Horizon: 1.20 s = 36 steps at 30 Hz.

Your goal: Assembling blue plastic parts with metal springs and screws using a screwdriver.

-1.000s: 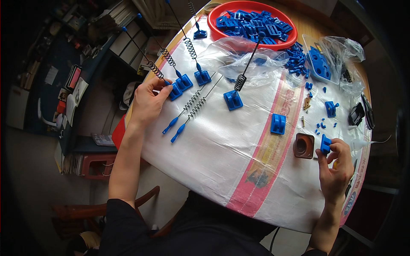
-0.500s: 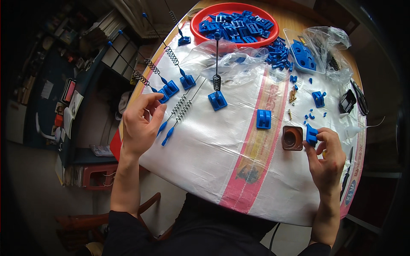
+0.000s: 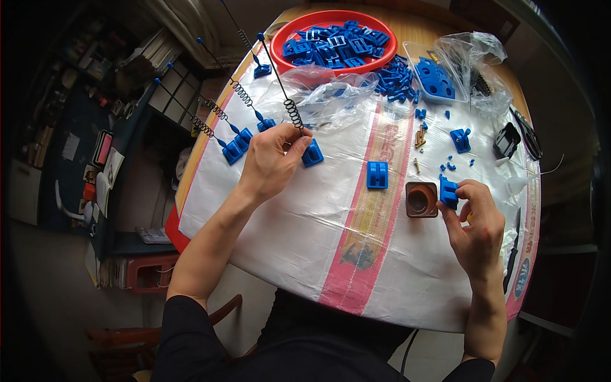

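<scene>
Spring rod (image 3: 284,95) pinched in left hand (image 3: 270,162) fingertips, blue block (image 3: 312,153) just beside. Blue clip (image 3: 449,191) gripped by right hand (image 3: 476,226) fingers, brown cup (image 3: 421,199) beside.

Crumpled clear plastic bag (image 3: 321,95) below red bowl, another clear bag (image 3: 474,54) at far right
</scene>
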Each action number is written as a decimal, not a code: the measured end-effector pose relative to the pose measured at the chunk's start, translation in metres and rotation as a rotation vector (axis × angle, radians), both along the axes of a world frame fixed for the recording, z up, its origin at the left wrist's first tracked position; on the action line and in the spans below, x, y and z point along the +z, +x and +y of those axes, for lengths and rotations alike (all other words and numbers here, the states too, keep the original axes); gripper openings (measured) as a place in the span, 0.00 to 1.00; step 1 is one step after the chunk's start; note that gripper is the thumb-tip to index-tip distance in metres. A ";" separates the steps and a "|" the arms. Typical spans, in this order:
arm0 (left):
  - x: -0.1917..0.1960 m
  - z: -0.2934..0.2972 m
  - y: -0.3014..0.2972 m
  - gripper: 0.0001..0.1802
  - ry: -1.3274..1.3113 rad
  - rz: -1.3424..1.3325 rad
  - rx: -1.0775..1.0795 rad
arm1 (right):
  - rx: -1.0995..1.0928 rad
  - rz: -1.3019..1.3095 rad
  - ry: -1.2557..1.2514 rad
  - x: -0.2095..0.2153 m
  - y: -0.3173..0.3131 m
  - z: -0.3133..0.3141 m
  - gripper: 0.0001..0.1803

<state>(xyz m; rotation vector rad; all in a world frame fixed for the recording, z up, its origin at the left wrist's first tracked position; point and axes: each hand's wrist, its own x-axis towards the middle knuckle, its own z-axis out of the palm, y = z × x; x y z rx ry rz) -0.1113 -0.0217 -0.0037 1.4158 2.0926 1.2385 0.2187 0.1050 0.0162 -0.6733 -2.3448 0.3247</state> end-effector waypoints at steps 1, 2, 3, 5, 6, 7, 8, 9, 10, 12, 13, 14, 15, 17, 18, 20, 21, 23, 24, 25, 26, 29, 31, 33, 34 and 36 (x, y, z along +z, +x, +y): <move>0.000 0.001 0.000 0.07 -0.010 -0.036 0.016 | -0.002 -0.001 0.000 0.000 0.000 0.001 0.20; -0.001 0.001 0.000 0.07 0.003 -0.038 0.015 | -0.002 -0.003 0.001 -0.001 0.000 0.001 0.21; -0.003 0.001 0.000 0.07 0.015 -0.040 0.014 | -0.002 -0.003 -0.003 -0.001 0.000 0.001 0.20; -0.009 0.000 -0.002 0.08 0.031 -0.014 0.002 | -0.003 -0.002 -0.009 0.000 0.000 0.001 0.20; -0.013 0.000 -0.003 0.08 0.035 0.014 -0.010 | -0.005 -0.003 -0.011 -0.001 -0.001 0.002 0.21; -0.015 -0.001 -0.004 0.09 0.038 0.042 -0.022 | -0.007 -0.005 -0.012 -0.002 -0.001 0.002 0.21; -0.016 -0.001 -0.005 0.10 0.048 0.030 -0.029 | -0.011 -0.008 -0.014 -0.002 -0.001 0.003 0.21; -0.016 -0.002 -0.005 0.12 0.057 0.018 -0.035 | -0.011 -0.007 -0.013 -0.003 -0.001 0.003 0.21; -0.016 -0.003 -0.005 0.13 0.067 0.007 -0.041 | -0.010 -0.006 -0.012 -0.003 0.000 0.004 0.21; -0.010 -0.005 -0.001 0.16 0.145 -0.219 -0.127 | -0.015 -0.007 -0.011 -0.003 0.000 0.004 0.21; -0.007 -0.006 0.001 0.18 0.183 -0.333 -0.170 | -0.020 -0.009 -0.012 -0.003 0.000 0.004 0.21; -0.004 -0.008 0.002 0.18 0.192 -0.428 -0.220 | -0.022 -0.011 -0.012 -0.003 -0.001 0.004 0.21; -0.001 -0.009 0.003 0.19 0.200 -0.524 -0.269 | -0.025 -0.012 -0.016 -0.003 -0.001 0.004 0.21; -0.002 -0.010 0.002 0.21 0.211 -0.759 -0.331 | -0.030 -0.013 -0.024 -0.004 -0.002 0.004 0.20; -0.002 -0.010 0.000 0.22 0.189 -0.796 -0.340 | -0.028 -0.015 -0.027 -0.005 -0.002 0.005 0.20; -0.002 -0.010 -0.003 0.23 0.147 -0.872 -0.361 | -0.028 -0.016 -0.031 -0.004 -0.003 0.006 0.20; -0.002 -0.010 -0.004 0.23 0.133 -0.909 -0.363 | -0.028 -0.018 -0.032 -0.004 -0.003 0.006 0.20; -0.002 -0.011 -0.003 0.24 0.106 -0.982 -0.366 | -0.027 -0.020 -0.032 -0.005 -0.003 0.006 0.20; -0.002 -0.011 -0.002 0.24 0.092 -1.009 -0.371 | -0.027 -0.020 -0.037 -0.005 -0.003 0.007 0.20; -0.001 -0.011 -0.001 0.25 0.078 -1.036 -0.375 | -0.028 -0.020 -0.041 -0.006 -0.002 0.007 0.20; -0.001 -0.012 0.000 0.25 0.064 -1.063 -0.377 | -0.026 -0.020 -0.047 -0.006 -0.002 0.007 0.20; 0.000 -0.013 -0.001 0.26 0.072 -1.143 -0.423 | -0.024 -0.022 -0.051 -0.007 -0.003 0.008 0.20; -0.001 -0.013 -0.001 0.26 0.066 -1.160 -0.433 | -0.027 -0.023 -0.053 -0.008 -0.003 0.008 0.20; -0.002 -0.014 -0.001 0.26 0.053 -1.148 -0.430 | -0.029 -0.023 -0.056 -0.008 -0.003 0.008 0.20; -0.002 -0.014 -0.001 0.26 0.052 -1.143 -0.423 | -0.031 -0.023 -0.057 -0.008 -0.003 0.008 0.20; -0.004 -0.013 -0.002 0.26 0.052 -1.132 -0.410 | -0.031 -0.024 -0.059 -0.008 -0.003 0.008 0.20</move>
